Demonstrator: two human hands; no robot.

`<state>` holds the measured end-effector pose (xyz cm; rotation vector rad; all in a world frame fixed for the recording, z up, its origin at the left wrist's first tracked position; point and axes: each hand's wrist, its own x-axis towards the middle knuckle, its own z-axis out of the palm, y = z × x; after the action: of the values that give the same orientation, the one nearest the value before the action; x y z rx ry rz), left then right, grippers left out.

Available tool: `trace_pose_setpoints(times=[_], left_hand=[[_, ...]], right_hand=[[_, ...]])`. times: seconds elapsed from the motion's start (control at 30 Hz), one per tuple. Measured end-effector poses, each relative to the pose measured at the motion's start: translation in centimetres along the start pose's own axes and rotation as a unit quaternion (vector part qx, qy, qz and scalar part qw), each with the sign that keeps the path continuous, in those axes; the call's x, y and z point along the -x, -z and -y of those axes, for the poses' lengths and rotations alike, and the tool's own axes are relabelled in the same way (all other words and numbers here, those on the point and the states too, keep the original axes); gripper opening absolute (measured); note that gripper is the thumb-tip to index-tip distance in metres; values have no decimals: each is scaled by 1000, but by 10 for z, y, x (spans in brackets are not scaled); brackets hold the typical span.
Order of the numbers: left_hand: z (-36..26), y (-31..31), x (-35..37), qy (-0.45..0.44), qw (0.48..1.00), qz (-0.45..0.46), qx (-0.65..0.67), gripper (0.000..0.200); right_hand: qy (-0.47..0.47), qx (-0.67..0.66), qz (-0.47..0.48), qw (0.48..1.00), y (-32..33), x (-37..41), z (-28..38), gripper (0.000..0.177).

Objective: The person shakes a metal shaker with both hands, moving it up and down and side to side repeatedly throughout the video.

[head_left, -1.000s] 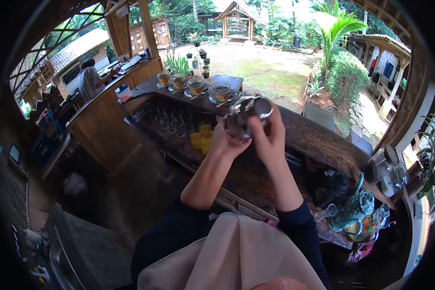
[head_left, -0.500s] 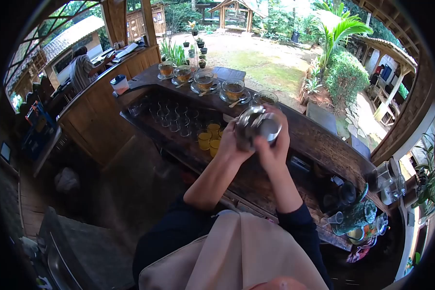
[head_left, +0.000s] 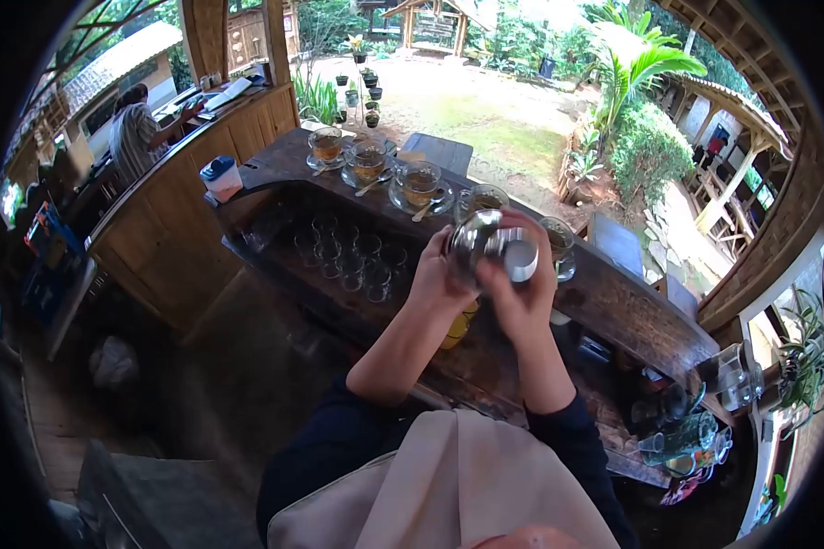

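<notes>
Over the wooden counter, my left hand [head_left: 437, 279] is closed round the left side of a shiny metal vessel [head_left: 471, 240]. My right hand [head_left: 529, 297] grips a small metal cup [head_left: 519, 260] or lid at the vessel's right side; whether the two are one piece is hard to tell. Behind my hands, glass cups of amber drink stand in a row on saucers, among them a cup [head_left: 419, 183] with a spoon beside it. Part of a yellow glass [head_left: 455, 331] shows below my hands.
Several empty glasses [head_left: 352, 265] stand in the sunken middle of the counter [head_left: 613, 295]. A lidded container [head_left: 221, 179] is at its left end. Glass jars [head_left: 734, 380] and a green pitcher [head_left: 691, 435] stand at the right. A person [head_left: 135, 137] sits at a wooden desk.
The view has shifted, so the counter appears moved. Both hands still hold the metal pieces, slightly lower in the picture. Most of the yellow glasses are now hidden behind my arms.
</notes>
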<state>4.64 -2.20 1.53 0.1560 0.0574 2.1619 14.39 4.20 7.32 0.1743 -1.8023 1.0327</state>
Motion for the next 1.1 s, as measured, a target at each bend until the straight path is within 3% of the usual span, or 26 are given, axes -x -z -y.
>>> trace_pose_setpoints(times=[0.07, 0.13, 0.17, 0.23, 0.27, 0.3, 0.33, 0.37, 0.4, 0.43, 0.47, 0.5, 0.53, 0.6, 0.63, 0.67, 0.73, 0.77, 0.8, 0.83, 0.87, 0.9, 0.93, 1.0, 1.07, 1.1], left_hand=[[-18, 7, -4, 34, 996, 69, 35, 39], [-42, -10, 4, 127, 978, 155, 55, 44], [-54, -19, 6, 150, 976, 154, -19, 50], [-59, -32, 19, 73, 951, 297, -54, 58], [-64, -32, 18, 21, 917, 381, -112, 61], [-53, -38, -2, -82, 847, 525, -27, 62], [-60, -37, -7, -75, 846, 528, -22, 62], [-69, -33, -9, -41, 910, 407, -68, 58], [-79, -28, -10, -4, 954, 276, -115, 54], [-97, -25, -24, 67, 969, 149, -185, 44], [-104, -8, -42, 160, 981, 84, -75, 39], [-107, 9, -55, 117, 989, 71, -48, 38], [-110, 19, -62, 70, 995, 60, -22, 36], [-122, -13, -43, 97, 991, 91, -32, 40], [-124, -37, -25, 119, 986, 105, -53, 43], [-124, -48, -11, 138, 981, 115, -71, 48], [-115, -44, 2, 104, 967, 232, 22, 58], [-110, -29, 2, 82, 942, 326, 11, 63], [-107, -16, 0, 42, 934, 354, -21, 63], [-107, -16, -4, 68, 948, 310, 13, 62], [-110, -18, -11, 96, 959, 264, 48, 62], [-122, -17, -31, 175, 957, 229, 13, 56], [-126, -11, -50, 194, 968, 149, -54, 52], [-123, 16, -56, 115, 990, 75, 13, 47], [-129, 21, -57, 152, 981, 122, 20, 50], [-133, 21, -60, 193, 968, 158, 28, 55]], right_hand=[[-25, 9, 19, 999, -8, -8, 6, 44], [163, 106, 150, 969, -9, -17, 39, 41], [247, 125, 166, 947, -13, -15, 54, 40], [391, 135, 173, 894, -19, -2, 69, 36], [451, 126, 165, 868, -23, 1, 70, 34], [452, 134, 164, 866, -31, -6, 58, 34], [515, 108, 93, 845, -42, -14, 40, 31], [572, 82, 21, 816, -49, -15, 25, 29], [406, 106, 57, 906, -47, 1, 17, 30], [317, 147, 88, 933, -48, -9, -4, 38], [215, 110, 125, 962, -50, -19, -16, 46], [67, 62, 87, 992, -57, -23, -22, 53], [-8, 41, 34, 999, -61, -24, -23, 56], [72, 64, 61, 993, -63, -32, -3, 50], [165, 102, 96, 976, -66, -33, 15, 45], [253, 136, 132, 949, -70, -31, 32, 41], [465, 152, 97, 867, -85, -26, 46, 33], [467, 148, 96, 867, -88, -28, 40, 33], [544, 123, 73, 827, -91, -30, 26, 30], [615, 99, 51, 781, -94, -29, 13, 27], [517, 89, 14, 851, -102, -20, 0, 27], [412, 143, 99, 895, -89, -25, -8, 33], [332, 164, 98, 924, -93, -31, -30, 41], [88, 98, 22, 991, -107, -42, -45, 51], [98, 95, 3, 991, -104, -45, -33, 47], [181, 100, 37, 978, -102, -45, -20, 44]])
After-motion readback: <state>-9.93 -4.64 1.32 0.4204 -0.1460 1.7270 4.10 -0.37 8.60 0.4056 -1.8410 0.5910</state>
